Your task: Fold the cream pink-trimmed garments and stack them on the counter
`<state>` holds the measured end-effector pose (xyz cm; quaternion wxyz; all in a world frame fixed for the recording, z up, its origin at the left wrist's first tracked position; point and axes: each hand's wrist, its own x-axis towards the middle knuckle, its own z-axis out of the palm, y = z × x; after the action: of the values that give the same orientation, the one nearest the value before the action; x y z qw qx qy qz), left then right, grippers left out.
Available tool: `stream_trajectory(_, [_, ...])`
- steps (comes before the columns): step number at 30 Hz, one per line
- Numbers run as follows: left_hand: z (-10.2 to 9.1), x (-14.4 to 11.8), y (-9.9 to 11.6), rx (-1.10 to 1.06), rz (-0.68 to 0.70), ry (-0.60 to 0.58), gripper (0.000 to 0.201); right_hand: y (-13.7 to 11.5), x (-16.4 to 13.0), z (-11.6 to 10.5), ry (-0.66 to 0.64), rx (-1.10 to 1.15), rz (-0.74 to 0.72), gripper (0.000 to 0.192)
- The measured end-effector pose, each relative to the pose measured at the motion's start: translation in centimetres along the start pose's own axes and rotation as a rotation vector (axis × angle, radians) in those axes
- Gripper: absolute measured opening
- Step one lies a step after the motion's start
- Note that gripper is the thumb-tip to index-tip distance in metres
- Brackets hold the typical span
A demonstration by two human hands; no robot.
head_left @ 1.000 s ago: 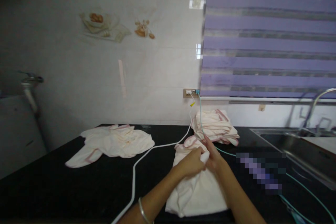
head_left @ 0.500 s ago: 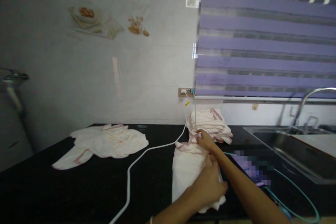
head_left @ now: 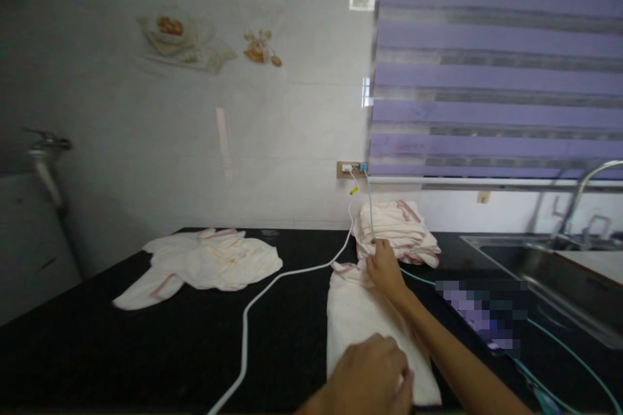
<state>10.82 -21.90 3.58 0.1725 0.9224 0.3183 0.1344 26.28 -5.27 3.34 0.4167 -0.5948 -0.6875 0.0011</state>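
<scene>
A white cloth with a reddish border lies lengthwise on the black counter in front of me. At its far end, my right hand has its fingers closed on the bordered edge. My left hand is curled shut at the near end, with a bit of pale cloth showing by its fingers; its palm side is hidden. Just beyond my right hand sits a stack of folded white cloths with reddish stripes. Another white cloth lies crumpled at the left.
A white cable runs over the counter from the wall socket. A teal cable passes close to my right hand and a blurred-out device at the right. The steel sink lies beyond it.
My left hand has moved toward me to the near end, and the cloth is stretched longer and flatter. My right hand stays at the far edge. The view has shifted slightly left.
</scene>
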Motion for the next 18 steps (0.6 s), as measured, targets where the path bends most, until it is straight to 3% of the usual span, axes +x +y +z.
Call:
stream_trajectory(1, [-0.8,-0.3,-0.9,0.043,-0.032,0.061,0.04,-0.9,-1.0,0.1,-0.034,0.044,-0.086,0.038])
stream_trajectory(3, [-1.3,-0.7,-2.8,0.086,-0.058,0.111,0.044,-2.2,-3.0,0.6,-0.236,0.141,-0.25,0.031])
stream_trajectory(6, [0.2,-1.2,-5.0,0.087,-0.077,0.091,0.059,-2.5,-5.1,1.4,-0.506,0.188,-0.393,0.029])
stream_trajectory(9, [1.7,-1.4,-5.8,0.072,-0.119,0.052,0.066,-1.3,-4.9,1.9,-0.507,0.116,-0.45,0.038])
stream_trajectory(12, [1.7,-1.6,-5.6,0.042,-0.126,0.017,0.069,0.2,-3.3,1.9,-0.504,-0.056,-0.46,0.045])
stream_trajectory(18, [1.4,-1.9,-5.4,0.024,-0.114,0.018,0.069,3.2,-0.5,1.9,-0.5,-0.23,-0.281,0.046])
